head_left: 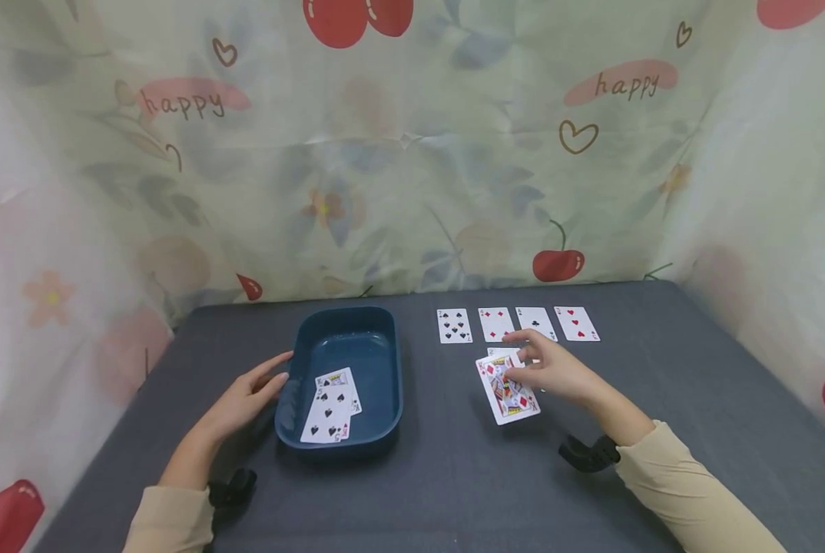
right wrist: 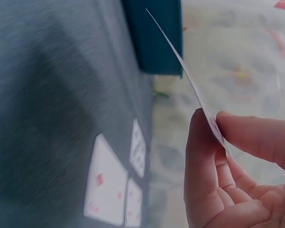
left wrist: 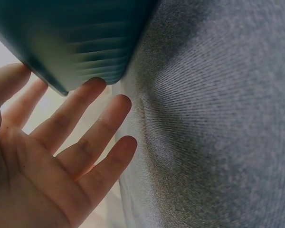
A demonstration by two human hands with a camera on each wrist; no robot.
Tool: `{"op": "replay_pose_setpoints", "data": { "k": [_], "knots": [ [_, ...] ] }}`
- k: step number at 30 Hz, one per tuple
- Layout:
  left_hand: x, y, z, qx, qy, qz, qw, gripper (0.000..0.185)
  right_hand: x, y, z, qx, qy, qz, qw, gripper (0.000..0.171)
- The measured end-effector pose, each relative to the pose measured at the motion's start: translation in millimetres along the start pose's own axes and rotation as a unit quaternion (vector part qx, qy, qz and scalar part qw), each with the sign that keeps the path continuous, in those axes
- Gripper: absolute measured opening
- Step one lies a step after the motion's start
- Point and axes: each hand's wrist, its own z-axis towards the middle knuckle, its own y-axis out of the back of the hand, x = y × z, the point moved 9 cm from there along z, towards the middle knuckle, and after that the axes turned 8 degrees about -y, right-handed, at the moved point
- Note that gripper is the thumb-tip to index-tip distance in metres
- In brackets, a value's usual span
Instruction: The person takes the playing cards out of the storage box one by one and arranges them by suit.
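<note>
Soft even light, blurred wrist views

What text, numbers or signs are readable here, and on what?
"happy": backdrop cloth, printed twice, upper left and upper right.
"K" with diamonds: king card pinched by the right hand.
Corner indices on the row of four cards and the cards in the blue tray: too small.

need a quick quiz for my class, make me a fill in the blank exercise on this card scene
1. The right hand pinches a king of ____ card above the grey table.
2. The left hand rests with straight fingers against the outer wall of the blue ____.
3. The cards in the tray lie face ____.
4. Behind the right hand, a row of ____ cards lies face up on the table.

Missing words: diamonds; tray; up; four
</note>
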Motion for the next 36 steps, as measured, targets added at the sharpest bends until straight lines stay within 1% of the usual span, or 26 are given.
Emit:
{"op": "replay_pose_setpoints", "data": {
  "k": [4,8,14,19,24,30,33,36],
  "knots": [
    [1.1,0.0,0.5,-0.001,0.001,-0.001,1.0,0.058,-16.8,4.6,-5.7,-0.007,-0.012,-0.029,0.999,0.06],
    [1.9,0.3,0.7,0.0,0.006,0.0,1.0,0.059,-32.5,4.3,-8.7,-0.012,-0.025,-0.062,0.998,0.06],
    [0.7,0.1,-0.4,0.001,0.005,0.001,1.0,0.06,-47.0,-2.7,-10.3,-0.011,-0.043,-0.077,0.996,0.059],
    [0.6,0.5,-0.5,0.0,0.003,0.0,1.0,0.061,-47.9,-4.9,-11.0,-0.027,-0.035,-0.108,0.993,0.058],
    [2.3,0.8,0.2,0.0,0.003,-0.004,1.0,0.062,-44.3,-4.7,-13.8,-0.057,-0.023,-0.147,0.987,0.06],
    [2.1,0.8,-0.1,0.0,0.001,-0.005,1.0,0.062,-41.5,-5.7,-16.6,-0.082,-0.022,-0.186,0.979,0.061],
    [2.5,0.5,-0.3,0.0,0.002,-0.006,1.0,0.062,-40.8,-5.6,-16.4,-0.089,-0.017,-0.194,0.977,0.061],
    [2.9,0.6,-0.1,-0.002,0.002,-0.006,1.0,0.061,-40.7,-5.2,-15.7,-0.091,-0.016,-0.192,0.977,0.061]
  ]
}}
